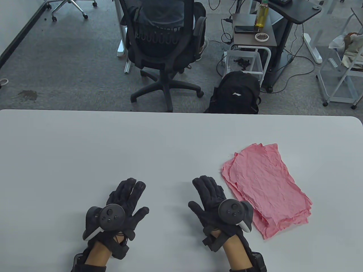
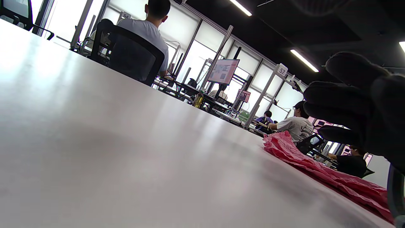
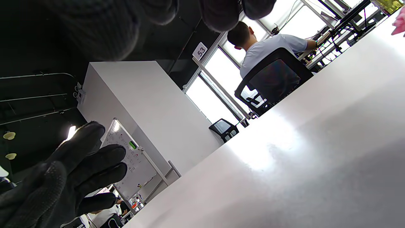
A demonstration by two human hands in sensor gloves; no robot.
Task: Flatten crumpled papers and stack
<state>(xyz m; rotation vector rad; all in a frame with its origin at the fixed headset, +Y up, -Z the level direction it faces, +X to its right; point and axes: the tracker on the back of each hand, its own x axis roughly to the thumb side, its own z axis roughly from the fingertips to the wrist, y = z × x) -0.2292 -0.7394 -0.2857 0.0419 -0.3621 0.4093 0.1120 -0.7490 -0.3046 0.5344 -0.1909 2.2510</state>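
The pink paper stack [image 1: 266, 191] is lying at three o'clock, just beside the right hand [image 1: 217, 202]; both hands, left hand [image 1: 122, 204] included, are hovering spread, holding nothing. Numbered signs are reading 53, 54, 57.

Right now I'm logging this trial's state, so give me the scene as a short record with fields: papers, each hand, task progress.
papers: pink papers, wrinkled but flattened, stacked with edges slightly offset on the table, right of both hands
left hand: open, fingers spread, over bare table, holds nothing
right hand: open, beside the stack's left edge, holds nothing
crumpled sheets left: none in view
progress: stack looks finished
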